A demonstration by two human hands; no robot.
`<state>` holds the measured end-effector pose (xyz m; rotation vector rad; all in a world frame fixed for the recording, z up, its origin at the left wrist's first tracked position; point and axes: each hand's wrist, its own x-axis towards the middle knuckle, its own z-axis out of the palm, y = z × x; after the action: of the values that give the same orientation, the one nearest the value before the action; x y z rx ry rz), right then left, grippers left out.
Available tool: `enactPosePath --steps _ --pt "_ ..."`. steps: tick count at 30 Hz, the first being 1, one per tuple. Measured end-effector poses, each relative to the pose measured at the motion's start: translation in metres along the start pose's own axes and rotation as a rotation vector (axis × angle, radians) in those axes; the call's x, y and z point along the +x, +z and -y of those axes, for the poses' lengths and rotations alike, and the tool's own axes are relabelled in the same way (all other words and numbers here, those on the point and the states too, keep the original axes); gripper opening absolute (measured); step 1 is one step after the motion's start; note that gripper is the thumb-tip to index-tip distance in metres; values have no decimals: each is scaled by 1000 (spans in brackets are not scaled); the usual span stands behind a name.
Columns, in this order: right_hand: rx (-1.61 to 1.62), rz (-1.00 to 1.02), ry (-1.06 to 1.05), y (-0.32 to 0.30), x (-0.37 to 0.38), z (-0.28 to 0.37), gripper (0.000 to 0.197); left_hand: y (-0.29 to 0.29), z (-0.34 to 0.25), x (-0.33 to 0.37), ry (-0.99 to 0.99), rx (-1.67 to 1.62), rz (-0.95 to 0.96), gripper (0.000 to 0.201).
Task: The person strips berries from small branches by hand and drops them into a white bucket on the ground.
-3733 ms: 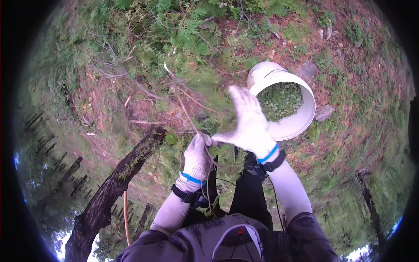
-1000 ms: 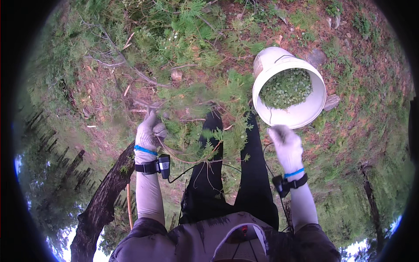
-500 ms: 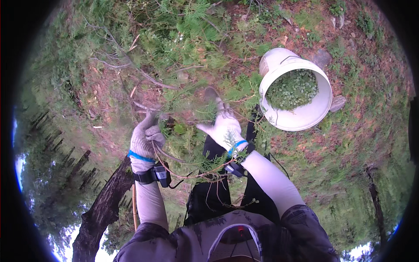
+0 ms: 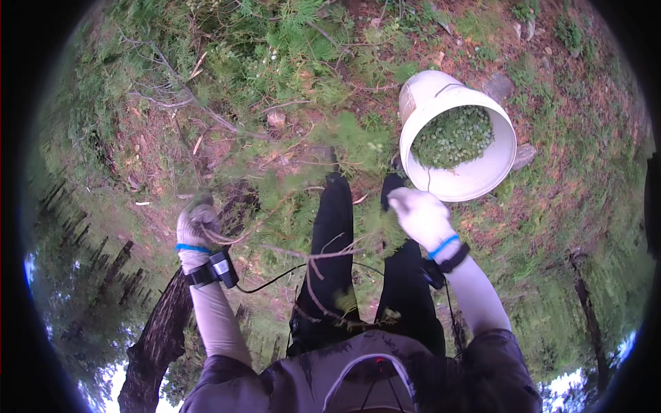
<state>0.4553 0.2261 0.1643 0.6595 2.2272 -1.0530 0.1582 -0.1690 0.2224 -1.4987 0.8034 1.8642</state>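
My left hand, in a white knit glove with a blue cuff edge, is closed around the stem of a cut conifer branch. The forked, leafy branch stretches rightward in front of my legs, and part of it is blurred. My right hand, gloved alike, is curled shut just below the mouth of a white bucket. What its fingers hold, if anything, is hidden. Small pale-green cones or berries lie in the tilted bucket.
Leafy conifer boughs and a bare grey branch cover the ground ahead. Stones lie beside the bucket. A dark tree trunk rises at lower left. A black cable runs from my left wrist device across my legs.
My right hand has moved right, away from the branch and toward the bucket, its fingers now curled. My left hand has shifted left and slightly down, still gripping the branch, which has swung.
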Motion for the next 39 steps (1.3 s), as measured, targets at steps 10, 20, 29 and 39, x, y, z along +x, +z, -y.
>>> enactPosePath --steps 10,20,29,39 --pt "-231 -110 -490 -64 1 12 97 14 -6 2 -74 -73 131 24" --pt "122 144 -420 -3 -6 50 61 29 55 17 100 243 146 104" --pt "1003 415 -8 -5 -14 100 70 51 182 87 -109 93 136 27" --pt "1773 606 299 16 -24 87 37 64 215 126 319 569 -137 25"
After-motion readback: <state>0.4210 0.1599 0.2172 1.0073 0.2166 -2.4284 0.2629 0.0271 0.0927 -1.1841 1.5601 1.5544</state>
